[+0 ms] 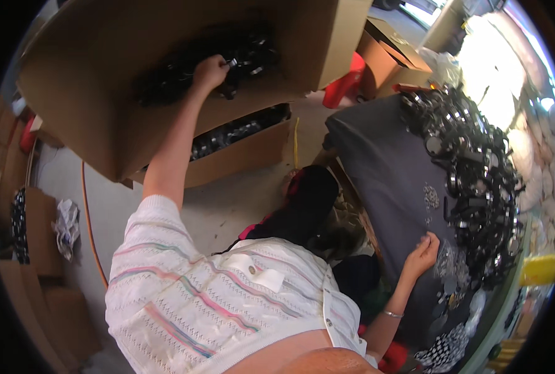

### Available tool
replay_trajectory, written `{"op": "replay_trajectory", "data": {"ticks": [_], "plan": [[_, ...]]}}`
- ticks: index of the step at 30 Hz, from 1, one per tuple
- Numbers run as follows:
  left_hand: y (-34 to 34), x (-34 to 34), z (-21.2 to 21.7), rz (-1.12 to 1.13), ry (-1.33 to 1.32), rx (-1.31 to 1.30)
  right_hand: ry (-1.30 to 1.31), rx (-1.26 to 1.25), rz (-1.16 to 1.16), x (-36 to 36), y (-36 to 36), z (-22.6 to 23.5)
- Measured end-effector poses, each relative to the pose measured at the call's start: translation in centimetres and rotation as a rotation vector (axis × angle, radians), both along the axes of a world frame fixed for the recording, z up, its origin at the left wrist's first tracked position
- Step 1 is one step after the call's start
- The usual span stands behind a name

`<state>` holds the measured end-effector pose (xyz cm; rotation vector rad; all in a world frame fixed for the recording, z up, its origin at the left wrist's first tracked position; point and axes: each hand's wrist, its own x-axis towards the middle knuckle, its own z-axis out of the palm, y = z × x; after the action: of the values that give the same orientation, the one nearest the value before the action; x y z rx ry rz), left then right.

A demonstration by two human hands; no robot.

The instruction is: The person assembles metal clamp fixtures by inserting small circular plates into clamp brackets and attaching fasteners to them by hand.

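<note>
In the head view, my left hand is pinched on a black-and-silver fitting inside the large cardboard box at far left, above a dark heap of similar fittings. My right hand is loosely curled over the cloth-covered worktop on the right; I cannot tell whether it grips anything small. I judge the work partway along: many pieces lie in the box, and more sit in the carton on its near side, while a big pile of black clamp-like parts covers the worktop's right side, beside small silver pieces, so plenty seems left. The fitting's bright end points right from my fingertips; its dark part seems to hang toward the near side, though blur leaves its long axis uncertain.
</note>
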<state>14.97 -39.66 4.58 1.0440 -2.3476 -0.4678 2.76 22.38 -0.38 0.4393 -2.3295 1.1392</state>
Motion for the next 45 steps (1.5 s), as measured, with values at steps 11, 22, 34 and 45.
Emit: {"op": "replay_trajectory", "data": {"ticks": [11,22,34,45], "plan": [[29.3,-9.7,1.5,-0.829,0.258,0.695,0.033,0.267,0.494,2.8,-16.6,5.3],[36.6,-12.8,-2.2,-1.041,0.36,1.313,-0.327,-0.154,0.368,1.1,-10.4,3.0],[37.1,-13.8,-3.3,-1.145,0.263,1.043,0.081,-0.014,-0.488,4.4,11.3,4.9],[37.0,-13.8,-3.3,-1.14,0.264,1.038,-0.039,0.224,-0.818,5.1,25.3,5.4]]}}
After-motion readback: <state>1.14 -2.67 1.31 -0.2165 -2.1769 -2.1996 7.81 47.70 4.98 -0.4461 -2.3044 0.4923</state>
